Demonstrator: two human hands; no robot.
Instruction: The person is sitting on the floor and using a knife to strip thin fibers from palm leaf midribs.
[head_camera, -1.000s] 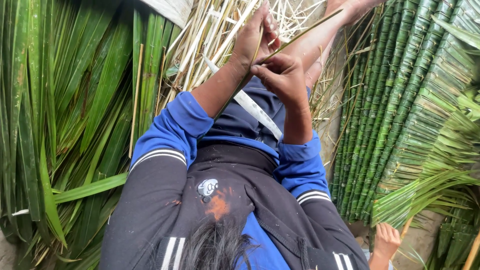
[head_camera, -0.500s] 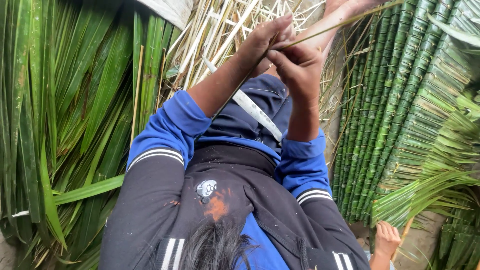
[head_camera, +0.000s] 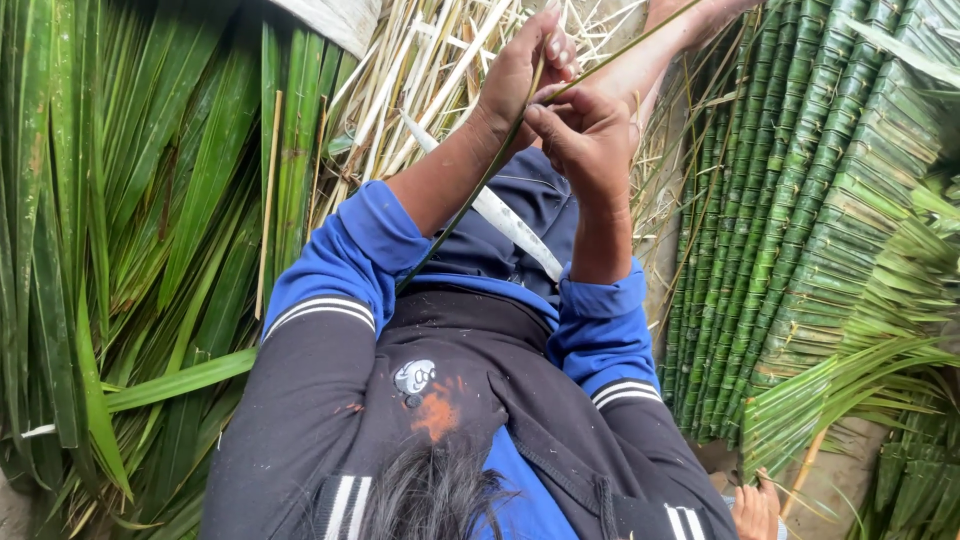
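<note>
My left hand (head_camera: 520, 72) and my right hand (head_camera: 592, 138) meet just above my lap, both pinching one thin green leaf strip (head_camera: 455, 215). The strip runs from beside my left forearm up through my fingers and off toward the top right. A long pale knife blade (head_camera: 505, 220) lies slanted across my lap under my forearms; its handle end is hidden. My sleeves are blue with black and white cuffs. My bare leg (head_camera: 650, 60) stretches out beyond my hands.
Long green palm leaves (head_camera: 130, 230) are piled on the left. Dry pale stalks (head_camera: 420, 70) lie at the top middle. Rows of folded green leaf bundles (head_camera: 800, 210) are stacked on the right. Another person's hand (head_camera: 752, 508) shows at the bottom right.
My hands have shifted slightly right and up. The green strip now trails down along my left forearm, where before it only pointed toward the top right.
</note>
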